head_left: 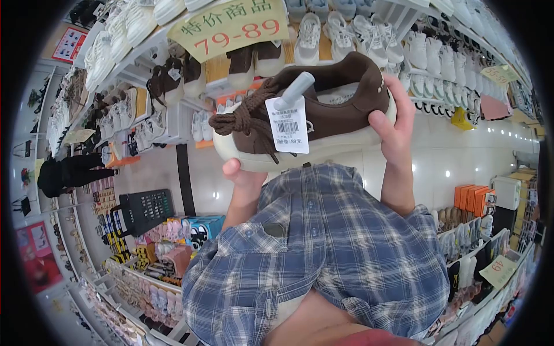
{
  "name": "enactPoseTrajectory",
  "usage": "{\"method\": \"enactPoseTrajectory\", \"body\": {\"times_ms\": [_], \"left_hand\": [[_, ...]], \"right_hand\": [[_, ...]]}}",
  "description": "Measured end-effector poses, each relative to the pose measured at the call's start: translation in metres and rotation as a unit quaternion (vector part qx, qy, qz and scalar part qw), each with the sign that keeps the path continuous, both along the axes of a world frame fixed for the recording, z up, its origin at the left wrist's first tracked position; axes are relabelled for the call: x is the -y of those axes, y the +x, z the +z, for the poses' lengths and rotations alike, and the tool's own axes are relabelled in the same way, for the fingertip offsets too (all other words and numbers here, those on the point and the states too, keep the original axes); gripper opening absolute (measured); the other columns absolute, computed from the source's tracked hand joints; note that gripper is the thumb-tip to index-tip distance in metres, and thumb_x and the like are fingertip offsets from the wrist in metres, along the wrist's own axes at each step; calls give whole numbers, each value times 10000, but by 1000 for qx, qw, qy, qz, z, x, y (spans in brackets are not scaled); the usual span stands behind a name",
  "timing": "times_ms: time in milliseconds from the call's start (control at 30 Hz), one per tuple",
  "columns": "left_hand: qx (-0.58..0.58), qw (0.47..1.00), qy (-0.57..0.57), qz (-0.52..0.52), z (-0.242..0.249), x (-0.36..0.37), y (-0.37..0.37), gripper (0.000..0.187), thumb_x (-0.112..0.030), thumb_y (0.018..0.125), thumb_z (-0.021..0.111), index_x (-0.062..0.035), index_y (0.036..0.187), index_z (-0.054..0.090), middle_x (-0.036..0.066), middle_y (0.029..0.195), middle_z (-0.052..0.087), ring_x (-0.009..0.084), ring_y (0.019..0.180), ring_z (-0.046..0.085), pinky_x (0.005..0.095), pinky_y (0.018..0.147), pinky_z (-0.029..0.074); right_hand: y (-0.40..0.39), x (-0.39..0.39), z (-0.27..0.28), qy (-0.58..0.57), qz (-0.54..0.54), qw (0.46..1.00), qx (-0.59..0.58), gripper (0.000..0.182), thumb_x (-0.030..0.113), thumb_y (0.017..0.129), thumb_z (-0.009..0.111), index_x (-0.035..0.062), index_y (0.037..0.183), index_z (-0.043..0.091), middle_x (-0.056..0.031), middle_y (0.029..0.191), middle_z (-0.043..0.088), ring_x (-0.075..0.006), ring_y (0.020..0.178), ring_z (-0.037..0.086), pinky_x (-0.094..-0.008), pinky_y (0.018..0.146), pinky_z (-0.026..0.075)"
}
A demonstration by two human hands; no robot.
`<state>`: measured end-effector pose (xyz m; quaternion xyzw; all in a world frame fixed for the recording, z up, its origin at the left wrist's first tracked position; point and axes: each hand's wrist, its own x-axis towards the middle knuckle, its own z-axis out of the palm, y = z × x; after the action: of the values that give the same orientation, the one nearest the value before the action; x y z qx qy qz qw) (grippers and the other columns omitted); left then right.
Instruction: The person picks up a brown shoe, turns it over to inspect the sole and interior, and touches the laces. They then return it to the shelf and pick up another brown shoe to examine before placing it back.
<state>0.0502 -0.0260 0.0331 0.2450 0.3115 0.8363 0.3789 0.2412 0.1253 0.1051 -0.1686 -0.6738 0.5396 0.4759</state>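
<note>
A dark brown sneaker [346, 115] with a thick cream sole is held up in front of my chest, toe to the left. Its brown laces are tied in a bow. A white price tag [287, 126] with a barcode hangs at its side, next to a grey plastic security tag [296, 90]. My right hand [398, 124] grips the heel, thumb on the near side. Under the toe, my left hand [249, 179] supports the sole with its thumb showing; its other fingers are hidden behind the shoe.
Shelves of white sneakers [340, 36] stand ahead, under a yellow price sign [231, 27]. More brown shoes [239, 63] sit on the shelf behind the held one. A dark shopping basket [147, 210] is at left, near a person in black [72, 173]. Orange boxes [470, 199] are at right.
</note>
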Motion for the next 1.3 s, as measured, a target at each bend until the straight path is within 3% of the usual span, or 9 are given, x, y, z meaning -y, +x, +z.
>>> {"method": "enactPoseTrajectory", "body": {"times_ms": [133,300,467,667,767,1000,1067,1200,1300], "left_hand": [[6,999,10,46,3,-1,2,877,-534,670,610,-56,1362,361,120,1323,472,279,1173,515,421,947,470],[-42,996,82,-16,2,5,-7,882,-547,692,563,-51,1386,337,134,1353,444,294,1259,427,423,1073,329],[170,983,-59,46,4,14,-5,795,-584,803,478,-70,1394,341,117,1351,461,275,1192,499,442,998,418],[362,900,-102,-219,4,7,-10,735,-709,814,356,-128,1222,545,99,1154,612,295,1078,563,462,920,444],[335,913,-204,-115,1,2,0,771,-741,810,320,-134,1233,537,92,1186,594,296,1093,552,468,936,426],[169,973,-132,-84,-41,16,-10,810,-765,820,264,-180,1365,394,43,1347,470,239,1251,431,433,999,368],[76,981,-179,14,-28,9,-4,784,-754,834,258,-238,1421,318,22,1400,420,243,1280,400,458,1003,359],[-122,969,-209,55,-31,16,-18,749,-665,910,196,-125,1417,305,73,1407,396,228,1327,336,433,1056,288],[-54,967,-217,119,-30,10,-13,721,-620,935,184,-74,1382,334,97,1261,519,214,1136,535,384,851,484]], "right_hand": [[-2,1,-1,71,20,997,12,638,271,698,760,-62,1174,495,-111,1055,589,-166,944,562,-295,843,441],[-4,-1,-7,114,54,992,-31,773,349,654,788,-88,1199,457,-153,1091,561,-213,972,559,-308,855,431],[-6,-1,-9,106,141,977,-117,949,361,582,852,-96,1280,399,-194,1237,445,-254,1080,499,-335,934,378],[-15,-6,-9,188,113,969,-116,1022,274,543,898,-73,1340,361,-235,1361,320,-285,1195,455,-377,971,413],[-11,-10,-9,181,128,969,-107,995,266,558,887,-72,1337,368,-246,1373,306,-279,1196,465,-364,939,451],[-5,-14,-11,118,84,988,-45,888,315,626,811,-18,1335,393,-126,1197,488,-191,1071,518,-307,892,431],[-6,-9,-13,-56,87,994,-25,808,322,690,752,28,1347,386,-89,1113,536,-190,1068,520,-322,926,404],[-1,-16,-26,-155,75,984,47,625,313,789,675,61,1304,426,-34,1008,574,-96,888,550,-224,648,452],[-1,-13,-27,-151,54,986,53,582,346,811,660,60,1272,450,-16,983,578,-56,820,540,-196,531,403]]}}
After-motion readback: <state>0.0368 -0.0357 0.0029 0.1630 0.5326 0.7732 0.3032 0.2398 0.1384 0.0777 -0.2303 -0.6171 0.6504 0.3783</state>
